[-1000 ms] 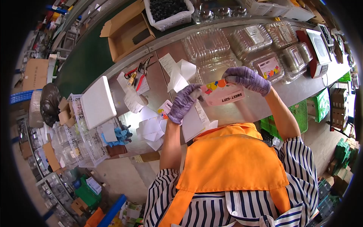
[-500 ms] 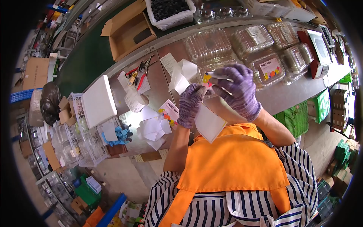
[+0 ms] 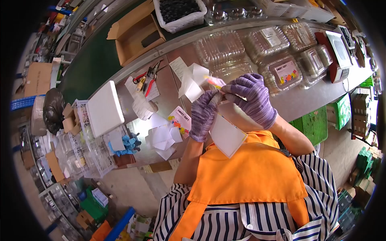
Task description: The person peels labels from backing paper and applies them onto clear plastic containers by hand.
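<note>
My left hand point(image 3: 204, 114), in a purple knitted glove, is closed with thumb and fingers pinched. A white paper sheet point(image 3: 227, 136) with a thin coloured edge hangs below it. My right hand point(image 3: 254, 97), gloved alike, has its fingertips pinched together close to the left ones. Above the fingertips a small label point(image 3: 215, 81) with pink and yellow print sticks up, blurred; where it is gripped is hidden. Beyond the hands are clear plastic clamshell boxes point(image 3: 222, 48). One box carries a "SWEET-GIFT" label point(image 3: 287, 73). A matching label point(image 3: 180, 117) lies left of my left hand.
White paper scraps point(image 3: 163, 138) and folded papers point(image 3: 195, 80) lie on the metal table. Pliers and cutters point(image 3: 149, 78) are at the left, near a white lid point(image 3: 105, 107). Behind stand an open cardboard box point(image 3: 138, 38), a lined basket of dark items point(image 3: 181, 16), and a scale point(image 3: 339, 50) at right.
The coloured label has tipped up and left above my fingertips. My left hand and the hanging white sheet have shifted slightly down; my right hand has moved a little lower, fingers more bunched.
</note>
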The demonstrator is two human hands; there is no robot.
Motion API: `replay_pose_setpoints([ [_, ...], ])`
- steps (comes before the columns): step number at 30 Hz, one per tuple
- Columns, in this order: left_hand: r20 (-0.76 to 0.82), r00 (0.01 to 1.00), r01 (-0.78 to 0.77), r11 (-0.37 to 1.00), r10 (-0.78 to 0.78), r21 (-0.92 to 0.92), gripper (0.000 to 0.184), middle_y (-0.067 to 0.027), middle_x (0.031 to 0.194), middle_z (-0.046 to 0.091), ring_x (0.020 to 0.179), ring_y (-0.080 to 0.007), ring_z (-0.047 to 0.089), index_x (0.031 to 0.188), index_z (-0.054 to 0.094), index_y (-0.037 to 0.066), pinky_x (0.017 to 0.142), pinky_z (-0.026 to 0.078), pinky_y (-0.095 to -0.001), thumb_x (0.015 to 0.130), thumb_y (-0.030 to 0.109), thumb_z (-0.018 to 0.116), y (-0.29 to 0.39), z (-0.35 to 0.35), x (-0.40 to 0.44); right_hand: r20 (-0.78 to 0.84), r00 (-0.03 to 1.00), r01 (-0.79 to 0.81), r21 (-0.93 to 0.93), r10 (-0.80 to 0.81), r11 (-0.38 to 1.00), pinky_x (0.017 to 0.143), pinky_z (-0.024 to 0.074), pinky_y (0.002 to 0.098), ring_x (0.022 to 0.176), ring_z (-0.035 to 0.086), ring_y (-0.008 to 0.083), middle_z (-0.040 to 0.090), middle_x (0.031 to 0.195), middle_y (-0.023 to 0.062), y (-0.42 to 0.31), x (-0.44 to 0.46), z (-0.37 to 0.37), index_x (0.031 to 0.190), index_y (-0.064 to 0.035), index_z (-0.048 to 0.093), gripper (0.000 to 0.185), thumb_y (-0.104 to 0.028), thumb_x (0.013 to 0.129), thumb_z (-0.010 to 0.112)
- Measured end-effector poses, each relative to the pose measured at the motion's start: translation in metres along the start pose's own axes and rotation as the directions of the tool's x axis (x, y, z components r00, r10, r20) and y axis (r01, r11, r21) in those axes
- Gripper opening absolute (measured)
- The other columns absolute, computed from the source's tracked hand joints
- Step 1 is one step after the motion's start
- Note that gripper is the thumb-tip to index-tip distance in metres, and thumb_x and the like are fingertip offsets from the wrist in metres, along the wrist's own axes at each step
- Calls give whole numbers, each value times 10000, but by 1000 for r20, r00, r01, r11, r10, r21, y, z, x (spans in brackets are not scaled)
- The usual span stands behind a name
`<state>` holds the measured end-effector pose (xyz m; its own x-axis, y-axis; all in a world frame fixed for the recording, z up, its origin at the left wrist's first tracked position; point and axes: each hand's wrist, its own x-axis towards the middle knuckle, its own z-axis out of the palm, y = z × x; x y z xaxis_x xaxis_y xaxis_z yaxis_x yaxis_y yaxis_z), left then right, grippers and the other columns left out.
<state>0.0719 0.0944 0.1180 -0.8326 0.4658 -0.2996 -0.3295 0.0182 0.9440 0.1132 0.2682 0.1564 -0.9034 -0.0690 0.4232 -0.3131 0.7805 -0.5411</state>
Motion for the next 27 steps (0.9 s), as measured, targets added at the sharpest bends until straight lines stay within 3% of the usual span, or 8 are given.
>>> replay_pose_setpoints([
  [4,50,991,-127,990,124,56,178,-58,883,667,811,-101,593,1011,647,-8,768,457,-246,884,93,572,2,-4,-4,23,999,-44,66,42,997,724,402,351,767,599,196,647,802,-3,0,0,-3,864,-148,709,174,-234,715,686],
  [13,57,937,-341,870,345,355,159,-83,744,660,657,-113,603,969,643,-9,633,482,-255,870,107,597,8,-2,-4,45,997,-67,157,61,985,706,413,345,748,602,214,648,777,25,3,-2,-1,855,-145,714,154,-232,730,694],
  [17,57,928,-357,837,368,415,132,-101,698,636,600,-148,601,929,640,4,592,479,-270,857,110,607,8,-2,-5,79,984,-177,319,160,931,695,424,349,745,601,231,646,761,39,8,-9,8,833,-138,708,138,-195,707,703],
  [19,61,938,-325,802,342,502,120,-116,687,627,587,-179,607,913,635,10,582,480,-283,845,107,615,15,1,-8,67,991,-126,215,114,968,688,438,348,728,594,248,644,752,59,0,-4,1,834,-101,699,149,-162,699,701],
  [23,117,897,-405,686,426,604,107,-135,669,621,584,-214,618,892,628,14,579,483,-301,829,100,616,6,-1,-4,85,994,-76,60,70,995,679,446,349,694,586,268,642,748,79,-17,4,-10,793,-73,681,155,-133,653,713],
  [25,134,891,-412,649,434,639,101,-137,662,622,580,-224,620,880,625,12,579,484,-306,828,97,609,11,0,-6,86,993,-90,111,80,990,690,461,339,699,598,269,638,749,87,-14,0,-5,778,-64,669,158,-113,635,713],
  [26,118,907,-392,707,405,588,100,-133,658,622,577,-215,620,877,623,10,579,485,-302,831,96,603,8,0,-6,87,993,-96,136,85,986,696,469,334,701,604,270,637,750,91,-10,-3,-2,771,-59,663,160,-103,626,713],
  [27,104,921,-369,761,374,534,99,-128,654,623,574,-207,619,874,622,7,580,485,-298,835,95,597,4,0,-5,175,958,-271,293,227,917,702,476,321,713,611,268,634,754,96,-5,-7,3,774,-52,659,159,-94,631,712],
])
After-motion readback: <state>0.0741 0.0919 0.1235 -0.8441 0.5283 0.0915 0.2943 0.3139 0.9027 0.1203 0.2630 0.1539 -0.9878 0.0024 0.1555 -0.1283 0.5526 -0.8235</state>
